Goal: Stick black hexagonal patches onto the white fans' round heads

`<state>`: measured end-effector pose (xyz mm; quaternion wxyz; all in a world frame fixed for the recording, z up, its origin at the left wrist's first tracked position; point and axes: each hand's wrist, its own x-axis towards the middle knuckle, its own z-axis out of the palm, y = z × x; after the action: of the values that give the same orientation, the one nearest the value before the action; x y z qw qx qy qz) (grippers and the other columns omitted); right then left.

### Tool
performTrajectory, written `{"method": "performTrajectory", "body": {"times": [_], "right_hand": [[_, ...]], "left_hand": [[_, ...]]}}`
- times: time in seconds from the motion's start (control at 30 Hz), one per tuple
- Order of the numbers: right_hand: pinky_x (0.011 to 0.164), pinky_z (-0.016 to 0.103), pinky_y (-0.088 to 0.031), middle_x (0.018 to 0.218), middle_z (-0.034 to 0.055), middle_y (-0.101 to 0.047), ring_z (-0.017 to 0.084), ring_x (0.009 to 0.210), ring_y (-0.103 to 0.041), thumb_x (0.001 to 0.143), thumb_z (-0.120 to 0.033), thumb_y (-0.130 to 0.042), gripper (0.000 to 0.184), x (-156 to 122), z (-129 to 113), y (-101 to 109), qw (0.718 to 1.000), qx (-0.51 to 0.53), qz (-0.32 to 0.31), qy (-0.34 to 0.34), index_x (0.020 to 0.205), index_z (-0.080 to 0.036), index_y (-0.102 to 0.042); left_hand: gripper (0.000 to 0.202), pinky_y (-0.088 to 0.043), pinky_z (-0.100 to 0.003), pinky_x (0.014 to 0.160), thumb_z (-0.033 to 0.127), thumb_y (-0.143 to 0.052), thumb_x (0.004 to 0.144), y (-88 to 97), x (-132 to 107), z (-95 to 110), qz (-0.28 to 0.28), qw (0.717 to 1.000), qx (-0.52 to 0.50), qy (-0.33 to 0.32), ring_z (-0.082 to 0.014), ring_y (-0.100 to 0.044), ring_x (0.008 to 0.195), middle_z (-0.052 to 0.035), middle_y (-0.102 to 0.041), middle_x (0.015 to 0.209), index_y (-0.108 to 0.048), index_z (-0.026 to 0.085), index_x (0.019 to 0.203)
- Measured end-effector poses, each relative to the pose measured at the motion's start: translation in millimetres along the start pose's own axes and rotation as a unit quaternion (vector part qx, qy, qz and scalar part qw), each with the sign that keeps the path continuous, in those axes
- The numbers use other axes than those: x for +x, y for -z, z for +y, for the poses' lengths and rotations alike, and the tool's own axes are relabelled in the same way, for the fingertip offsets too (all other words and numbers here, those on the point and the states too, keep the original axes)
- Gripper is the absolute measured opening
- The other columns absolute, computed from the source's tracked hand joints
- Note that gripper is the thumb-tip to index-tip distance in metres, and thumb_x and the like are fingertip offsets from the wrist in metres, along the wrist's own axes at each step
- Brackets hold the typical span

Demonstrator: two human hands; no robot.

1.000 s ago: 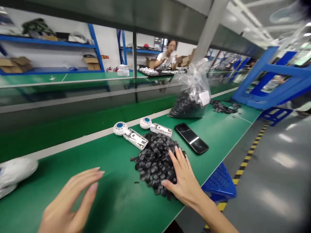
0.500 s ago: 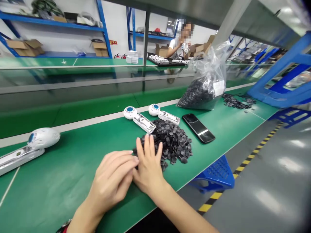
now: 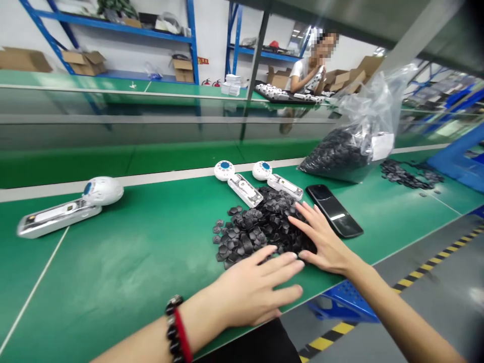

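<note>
Left hand (image 3: 257, 292), beaded bracelet (image 3: 176, 327) at the wrist, lies flat and open on the green bench (image 3: 132, 272). Its fingertips (image 3: 291, 257) touch the near edge of the pile of small black plastic parts (image 3: 257, 227); nothing held. Right hand (image 3: 325, 244) just beyond, palm down and spread on the pile's right flank, empty. Black phone (image 3: 335, 209) just right of it. Two white handheld devices (image 3: 242, 184) touch the pile's far edge; clear bag (image 3: 355, 146) of black parts farther right.

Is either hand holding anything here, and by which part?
Nothing is held. The left hand and right hand lie open and flat at the edge of the pile of black parts.
</note>
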<state>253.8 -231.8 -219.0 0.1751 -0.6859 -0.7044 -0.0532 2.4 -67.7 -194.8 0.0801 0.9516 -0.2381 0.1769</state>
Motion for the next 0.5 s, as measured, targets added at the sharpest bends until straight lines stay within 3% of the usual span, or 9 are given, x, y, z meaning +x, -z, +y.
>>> {"method": "performTrajectory", "body": {"times": [0.1,0.2,0.37,0.5], "right_hand": [[0.122,0.067,-0.02,0.169,0.0149,-0.018,0.037,0.156,-0.019,0.1,-0.065,-0.04,0.073,10,11,-1,0.999,0.012,-0.031,0.036,0.161,-0.026,-0.029],[0.121,0.065,-0.025,0.17,0.0141,-0.017,0.035,0.156,-0.02,0.102,-0.063,-0.036,0.07,19,10,-6,0.997,0.024,-0.046,0.053,0.162,-0.027,-0.027],[0.118,0.068,-0.027,0.169,0.0137,-0.019,0.035,0.156,-0.018,0.104,-0.061,-0.034,0.068,22,-3,-13,0.997,0.027,-0.044,0.055,0.162,-0.028,-0.024],[0.113,0.072,-0.033,0.168,0.0151,-0.022,0.035,0.157,-0.016,0.106,-0.053,-0.035,0.063,34,-32,-17,0.996,0.027,-0.058,0.06,0.161,-0.027,-0.024]], "left_hand": [[0.041,-0.036,-0.045,0.12,0.042,-0.044,0.104,-17.4,19,-6,-0.043,0.998,-0.013,-0.036,-0.0246,-0.039,0.149,-0.0084,-0.048,0.157,-0.059,0.023,0.138],[0.044,-0.035,-0.043,0.121,0.043,-0.039,0.106,-20.8,21,-12,-0.079,0.996,-0.029,-0.025,-0.0228,-0.042,0.147,-0.0061,-0.053,0.154,-0.058,0.025,0.141],[0.049,-0.034,-0.044,0.122,0.047,-0.038,0.105,-5.7,-7,-17,-0.103,0.994,-0.042,0.019,-0.0234,-0.043,0.147,-0.0058,-0.049,0.157,-0.055,0.023,0.145],[0.052,-0.035,-0.045,0.121,0.05,-0.036,0.106,6.9,-36,-18,-0.106,0.992,-0.046,0.057,-0.0245,-0.043,0.147,-0.007,-0.046,0.159,-0.05,0.022,0.148]]}}
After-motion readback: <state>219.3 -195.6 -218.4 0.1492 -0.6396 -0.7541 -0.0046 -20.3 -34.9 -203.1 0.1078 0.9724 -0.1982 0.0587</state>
